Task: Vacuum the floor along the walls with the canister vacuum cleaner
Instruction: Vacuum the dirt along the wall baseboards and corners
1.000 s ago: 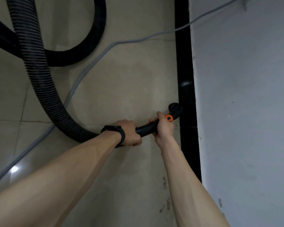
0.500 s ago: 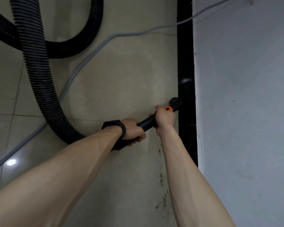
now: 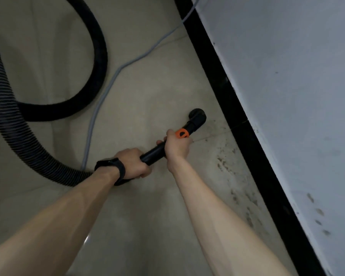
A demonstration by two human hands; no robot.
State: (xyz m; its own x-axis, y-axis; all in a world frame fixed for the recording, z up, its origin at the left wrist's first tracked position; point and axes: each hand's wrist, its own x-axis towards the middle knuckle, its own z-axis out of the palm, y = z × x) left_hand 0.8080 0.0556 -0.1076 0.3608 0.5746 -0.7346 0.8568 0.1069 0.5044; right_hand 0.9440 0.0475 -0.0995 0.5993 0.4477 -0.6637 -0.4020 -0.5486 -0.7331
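A black vacuum wand (image 3: 153,153) with an orange collar (image 3: 182,133) points down at the beige tiled floor (image 3: 147,80). Its nozzle tip (image 3: 196,114) sits a short way left of the black baseboard (image 3: 245,136). My left hand (image 3: 133,163), with a black wristband, grips the wand's rear end where the ribbed black hose (image 3: 12,124) joins. My right hand (image 3: 176,145) grips the wand just behind the orange collar. The canister itself is out of view.
The hose loops back across the floor at upper left (image 3: 96,56). A grey power cord (image 3: 116,74) runs from the wall across the tiles and under the hose. The grey-white wall (image 3: 287,96) fills the right side. Dark dirt specks (image 3: 227,166) lie along the baseboard.
The view has tilted, so the wall now runs diagonally. The nozzle has pulled away from the baseboard to the left. Both hands keep their grip on the wand.
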